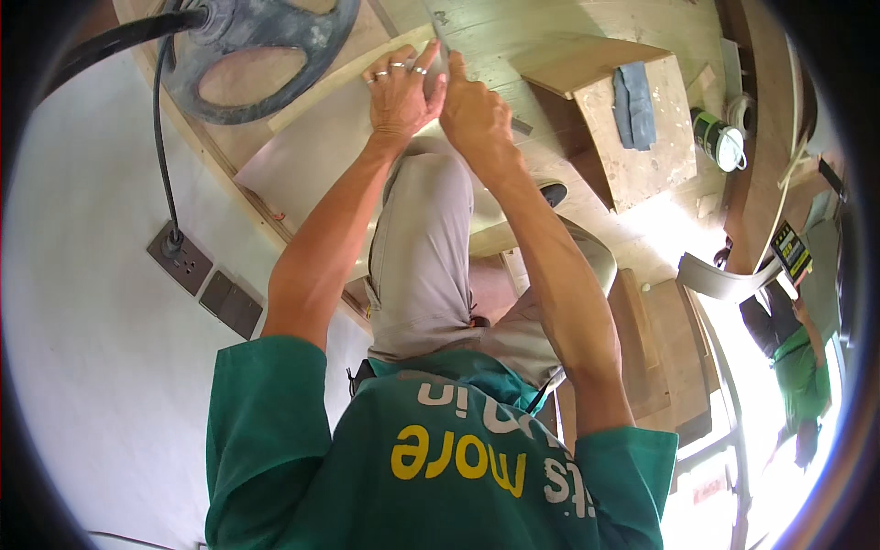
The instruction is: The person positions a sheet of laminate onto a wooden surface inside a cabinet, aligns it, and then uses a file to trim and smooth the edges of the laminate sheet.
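A thin grey sheet (316,151) lies tilted on the wooden floor (587,27), its far corner pinched between the fingers of the left hand (401,92), which are clamped on its edge, while the right hand (472,115) presses close beside, fingers curled together on the same corner. Judging by this, the work on that corner looks underway, not finished. Left of the fingers sits a round grey wheel-shaped tool (261,41) with a black cable (163,156); right of them, a wooden box (632,119).
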{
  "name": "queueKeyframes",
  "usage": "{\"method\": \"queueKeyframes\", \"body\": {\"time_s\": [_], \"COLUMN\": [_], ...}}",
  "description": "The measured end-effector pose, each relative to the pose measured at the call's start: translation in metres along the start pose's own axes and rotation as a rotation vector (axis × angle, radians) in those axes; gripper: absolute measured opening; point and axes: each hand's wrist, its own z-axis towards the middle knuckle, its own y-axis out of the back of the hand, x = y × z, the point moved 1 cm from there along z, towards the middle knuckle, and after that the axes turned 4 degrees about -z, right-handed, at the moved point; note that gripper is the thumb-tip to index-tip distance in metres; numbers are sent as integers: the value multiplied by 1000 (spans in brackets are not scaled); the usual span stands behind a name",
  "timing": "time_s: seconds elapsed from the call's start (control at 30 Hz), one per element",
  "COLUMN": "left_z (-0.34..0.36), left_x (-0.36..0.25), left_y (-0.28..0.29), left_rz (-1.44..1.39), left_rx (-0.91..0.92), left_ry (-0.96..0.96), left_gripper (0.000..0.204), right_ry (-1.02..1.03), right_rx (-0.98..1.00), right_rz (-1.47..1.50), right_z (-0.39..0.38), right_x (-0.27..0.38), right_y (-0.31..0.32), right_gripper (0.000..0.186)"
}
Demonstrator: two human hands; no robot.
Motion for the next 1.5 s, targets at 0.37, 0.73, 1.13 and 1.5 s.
{"method": "queueKeyframes", "body": {"time_s": [0.37,0.73,1.13,1.5], "left_z": [13,-3,21,21], "left_x": [-2,-27,-31,-41], "left_y": [19,17,42,41], "left_rz": [-52,65,158,173], "left_rx": [-66,81,542,547], "left_ry": [-123,-21,52,39], "left_gripper": [55,64,109,125], "right_ry": [7,-672,-912,-936], "right_rx": [-643,-410,-694,-778], "right_rz": [-216,337,396,558], "right_z": [-10,-341,-480,-497], "right_x": [-31,-240,-288,-262], "right_y": [-52,10,-110,-80], "right_gripper": [42,66,54,57]}}
